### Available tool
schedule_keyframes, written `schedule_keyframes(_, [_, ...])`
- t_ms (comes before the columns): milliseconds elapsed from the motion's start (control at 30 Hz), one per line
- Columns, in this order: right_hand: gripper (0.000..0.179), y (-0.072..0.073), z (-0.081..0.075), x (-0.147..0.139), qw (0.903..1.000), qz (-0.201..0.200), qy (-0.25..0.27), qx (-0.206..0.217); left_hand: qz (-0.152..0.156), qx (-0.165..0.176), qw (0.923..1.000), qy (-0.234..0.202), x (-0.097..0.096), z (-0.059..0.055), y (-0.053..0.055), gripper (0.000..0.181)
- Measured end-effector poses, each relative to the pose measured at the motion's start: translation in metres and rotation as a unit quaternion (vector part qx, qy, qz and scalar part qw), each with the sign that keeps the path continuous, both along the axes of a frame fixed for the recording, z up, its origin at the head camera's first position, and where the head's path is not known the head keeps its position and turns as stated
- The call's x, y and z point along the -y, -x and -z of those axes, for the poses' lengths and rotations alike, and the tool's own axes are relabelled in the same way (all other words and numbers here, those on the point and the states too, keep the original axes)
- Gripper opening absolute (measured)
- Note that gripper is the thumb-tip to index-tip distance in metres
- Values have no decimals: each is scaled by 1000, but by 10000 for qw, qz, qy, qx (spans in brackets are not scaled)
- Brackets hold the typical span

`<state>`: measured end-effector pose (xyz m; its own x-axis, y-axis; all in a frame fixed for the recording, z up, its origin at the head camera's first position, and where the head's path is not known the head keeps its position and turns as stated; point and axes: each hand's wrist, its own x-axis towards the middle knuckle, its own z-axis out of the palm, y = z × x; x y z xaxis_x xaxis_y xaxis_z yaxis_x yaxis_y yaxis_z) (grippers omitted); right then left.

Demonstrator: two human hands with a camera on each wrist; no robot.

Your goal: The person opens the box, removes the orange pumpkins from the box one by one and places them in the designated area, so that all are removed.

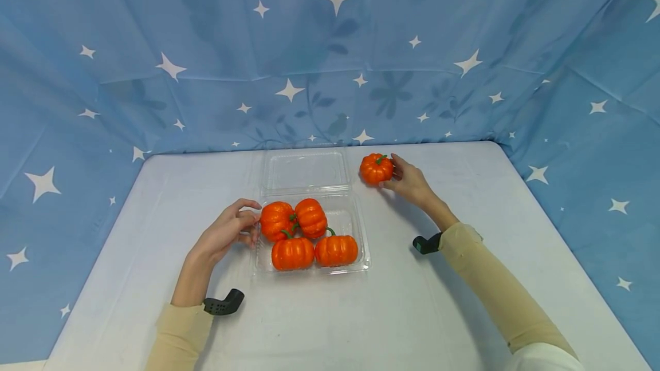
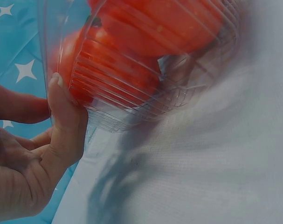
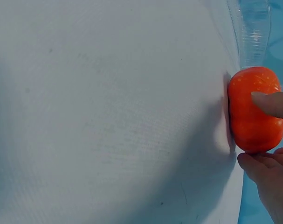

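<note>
a: which step do these views catch?

b: i read it as filling the clear container [image 1: 365, 245], though one moment can't rule out unpacking. the right hand [image 1: 412, 184] grasps a loose pumpkin [image 1: 376, 169] right of the lid [image 1: 306, 169], in the upper middle of the head view. the right wrist view shows the thumb on one face and fingertips at its end.

a: is it lifted?

b: it looks to be resting on the surface [image 1: 515, 216], outside the container; i can't see a gap beneath it.

a: and the left hand [image 1: 229, 231]?

b: it seems to pinch the container's left edge. in the left wrist view its digits lie on either side of that edge, probably to steady it.

a: what's inside?

b: four pumpkins: one at the upper left [image 1: 278, 221], another beside it at the upper middle [image 1: 311, 218], and two along the bottom, left [image 1: 293, 253] and right [image 1: 336, 251]. the upper right corner is bare.

a: so what does the next move call for?

b: if filling is right, a firm grip, a lift over the container's right wall and a lowering into that bare corner, with the left hand holding the edge. the corner looks snug, so the pumpkin may need turning or its neighbours nudging. the lid lies folded open toward the top of the frame, so closing would come later.
</note>
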<state>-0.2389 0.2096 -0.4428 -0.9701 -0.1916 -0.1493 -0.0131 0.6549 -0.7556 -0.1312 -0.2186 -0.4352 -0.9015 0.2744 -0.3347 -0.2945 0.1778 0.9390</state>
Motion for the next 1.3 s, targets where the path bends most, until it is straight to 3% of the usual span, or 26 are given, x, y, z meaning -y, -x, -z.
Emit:
schedule_keyframes(200, [87,-4,-3,-2,9999,35,-104,27,71,-62,10000,-24,0,-1,-1,39])
schedule_keyframes(433, [77,-13,-10,-5,9987,189,-418,-240,1,-41,10000,-46,0,-1,2,37])
schedule_keyframes(700, [68,-39,-24,-8,9967,343,-650,-341,82,-13,10000,2,0,1,1,37])
schedule_keyframes(967, [54,-67,-41,10,9958,-177,-473,-764,31,-65,10000,11,1,0,-1,37])
schedule_keyframes(1300, [43,-97,-60,31,9912,-1020,-270,-798,54,-38,10000,58,0,1,-1,36])
